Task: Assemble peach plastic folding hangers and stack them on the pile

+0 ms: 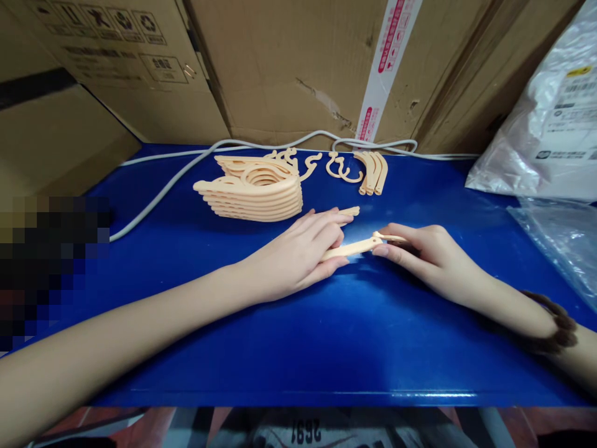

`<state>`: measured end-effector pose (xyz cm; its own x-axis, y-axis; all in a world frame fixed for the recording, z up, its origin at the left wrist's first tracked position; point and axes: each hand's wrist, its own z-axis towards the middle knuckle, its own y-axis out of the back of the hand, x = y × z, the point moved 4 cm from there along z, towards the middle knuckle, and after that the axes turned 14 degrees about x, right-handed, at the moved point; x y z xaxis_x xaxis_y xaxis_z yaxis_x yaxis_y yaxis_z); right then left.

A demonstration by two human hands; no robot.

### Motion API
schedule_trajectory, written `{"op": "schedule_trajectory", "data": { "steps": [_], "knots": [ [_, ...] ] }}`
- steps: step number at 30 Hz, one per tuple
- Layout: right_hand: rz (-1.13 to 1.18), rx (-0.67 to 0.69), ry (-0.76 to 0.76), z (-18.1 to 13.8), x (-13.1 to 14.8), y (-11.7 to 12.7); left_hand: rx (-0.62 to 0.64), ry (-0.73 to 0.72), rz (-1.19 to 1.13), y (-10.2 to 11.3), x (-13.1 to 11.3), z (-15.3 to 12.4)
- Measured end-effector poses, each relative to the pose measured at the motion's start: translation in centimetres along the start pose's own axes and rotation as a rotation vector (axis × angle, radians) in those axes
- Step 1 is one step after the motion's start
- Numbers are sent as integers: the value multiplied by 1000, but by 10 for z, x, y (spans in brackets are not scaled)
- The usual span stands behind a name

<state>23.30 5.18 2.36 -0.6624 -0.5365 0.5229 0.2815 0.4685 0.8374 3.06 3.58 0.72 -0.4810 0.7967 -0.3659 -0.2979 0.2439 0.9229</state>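
My left hand (298, 252) and my right hand (426, 255) meet at the middle of the blue table (289, 348). Together they grip a slim peach plastic hanger piece (355, 246) lying flat between them, the left fingers curled over one end, the right fingertips pinched on the other end. A second peach arm (349, 211) pokes out just behind my left fingers. Behind my left hand sits a stack of assembled peach hangers (254, 190). Loose peach hooks (339, 167) and a bundle of curved arms (373, 171) lie further back.
Large cardboard boxes (289, 68) wall off the back and left. A white cable (186, 168) runs along the table's rear. Plastic bags (550, 124) rest at the right. The table's front edge is close to me. A blurred patch covers the left side.
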Motion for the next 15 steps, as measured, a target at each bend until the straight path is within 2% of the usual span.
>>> {"op": "schedule_trajectory", "data": {
  "steps": [7, 15],
  "knots": [
    [52, 0, 10, -1, 5, -1, 27, 5, 73, -3, 0, 1],
    [4, -18, -5, -1, 7, -2, 51, 11, 61, -3, -1, 1]
  ]
}}
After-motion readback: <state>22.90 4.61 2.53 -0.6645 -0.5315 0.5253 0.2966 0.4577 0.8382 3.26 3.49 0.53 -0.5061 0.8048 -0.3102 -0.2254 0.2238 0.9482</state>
